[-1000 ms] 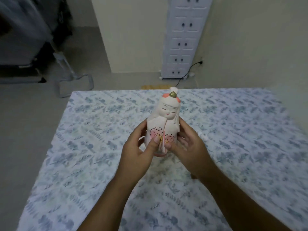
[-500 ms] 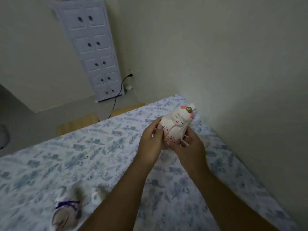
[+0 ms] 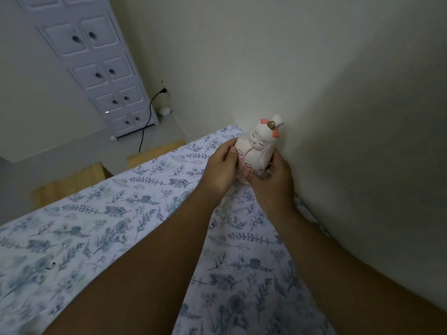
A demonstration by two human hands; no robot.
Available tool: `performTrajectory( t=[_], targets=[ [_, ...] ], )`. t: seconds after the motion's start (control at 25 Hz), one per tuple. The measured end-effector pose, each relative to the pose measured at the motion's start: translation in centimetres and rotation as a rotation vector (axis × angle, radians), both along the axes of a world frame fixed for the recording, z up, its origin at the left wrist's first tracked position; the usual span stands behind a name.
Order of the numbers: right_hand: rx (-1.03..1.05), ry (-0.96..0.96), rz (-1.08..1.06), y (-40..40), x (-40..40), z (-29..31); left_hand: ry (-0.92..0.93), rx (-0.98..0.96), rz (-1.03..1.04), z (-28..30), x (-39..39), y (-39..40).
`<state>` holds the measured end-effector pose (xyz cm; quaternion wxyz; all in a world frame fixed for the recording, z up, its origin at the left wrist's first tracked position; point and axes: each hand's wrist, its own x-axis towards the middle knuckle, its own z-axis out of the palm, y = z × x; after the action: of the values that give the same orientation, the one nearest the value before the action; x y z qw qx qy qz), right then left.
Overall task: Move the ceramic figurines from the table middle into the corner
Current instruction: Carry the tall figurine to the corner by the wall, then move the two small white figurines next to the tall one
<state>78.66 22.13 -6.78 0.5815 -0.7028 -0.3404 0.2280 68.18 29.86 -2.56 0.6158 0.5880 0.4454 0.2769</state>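
Observation:
A white ceramic figurine [image 3: 260, 146] with a painted face, pink flowers and a small gold ornament on its head stands tilted at the far right corner of the table [image 3: 101, 221], close to the wall. My left hand [image 3: 221, 169] grips its left side and my right hand [image 3: 272, 180] holds its lower right side. Its base is hidden behind my fingers, so I cannot tell whether it rests on the floral cloth.
The wall [image 3: 338, 117] runs along the table's right edge. Beyond the far edge stand a white drawer cabinet [image 3: 101, 68], a black cable [image 3: 147, 122] plugged into the wall, and wooden pieces [image 3: 154, 153] on the floor.
Both hands carried the figurine from the table middle toward the far right corner by the wall. A second figurine seen half a second ago at the lower left is out of view.

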Motion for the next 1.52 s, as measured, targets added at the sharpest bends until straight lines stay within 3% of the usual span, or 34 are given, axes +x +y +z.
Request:
performTrajectory(
  t=[0.28, 0.48, 0.64, 0.8, 1.16, 1.32, 1.52],
  targets=[
    [-0.008, -0.037, -0.111, 0.4, -0.4, -1.9, 0.017, 0.045, -0.014, -1.6, 0.5, 1.2],
    [-0.026, -0.069, -0.08, 0.3, -0.4, -1.9, 0.047, 0.057, -0.028, -1.5, 0.4, 0.8],
    [-0.142, -0.221, -0.03, -1.5, -1.1, -0.3, 0.125, 0.11, 0.021, -0.4, -2.8, -1.2],
    [-0.311, -0.406, -0.009, -5.7, -5.5, 1.6, 0.286, 0.227, 0.089, 1.4, -11.2, -6.2],
    [-0.337, -0.62, 0.537, -13.7, -28.9, 4.7, 0.684, 0.352, 0.285, 4.7, -38.0, -19.3],
    [-0.362, -0.719, 0.689, -17.2, -37.3, 3.4, 0.67, 0.268, 0.33, 3.7, -46.3, -24.2],
    [-0.466, -0.703, 0.715, -17.9, -41.9, 1.5, 0.67, 0.219, 0.302, 1.1, -49.9, -25.8]
  ],
)
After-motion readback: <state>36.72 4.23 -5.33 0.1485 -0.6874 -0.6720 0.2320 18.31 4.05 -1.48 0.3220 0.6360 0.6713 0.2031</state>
